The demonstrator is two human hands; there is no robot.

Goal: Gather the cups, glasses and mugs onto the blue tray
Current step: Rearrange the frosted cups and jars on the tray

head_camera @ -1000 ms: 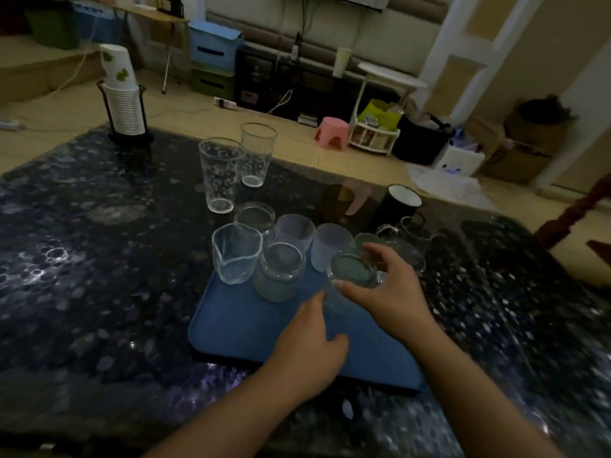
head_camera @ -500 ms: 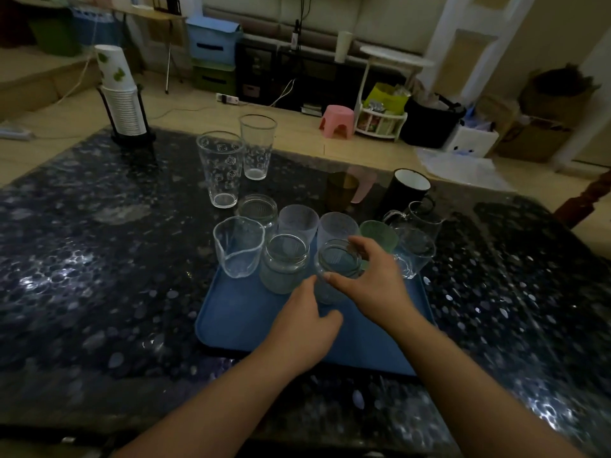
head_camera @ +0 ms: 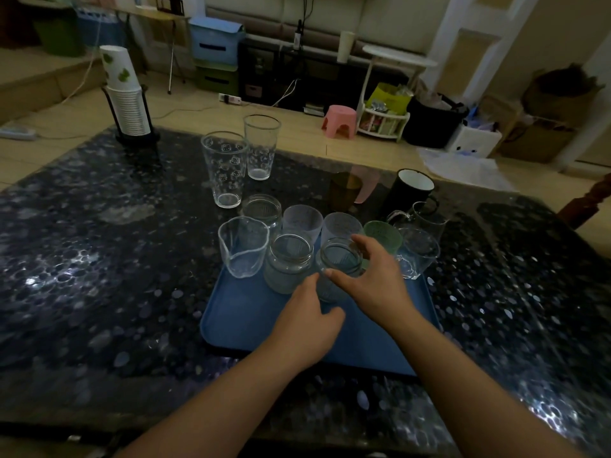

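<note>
Glasses (head_camera: 291, 259) crowd tray (head_camera: 251, 312); mug (head_camera: 408, 190) stands beyond.

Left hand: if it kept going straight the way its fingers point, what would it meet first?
Probably the short glass jar the right hand grips on the blue tray; the left hand looks nearly touching it already, though depth is unclear.

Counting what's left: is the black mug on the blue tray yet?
No, the black mug stands on the table beyond the blue tray.

Dark speckled table (head_camera: 99, 292), blue tray (head_camera: 251, 319), tall glasses (head_camera: 224, 166), black mug (head_camera: 406, 193)
</note>
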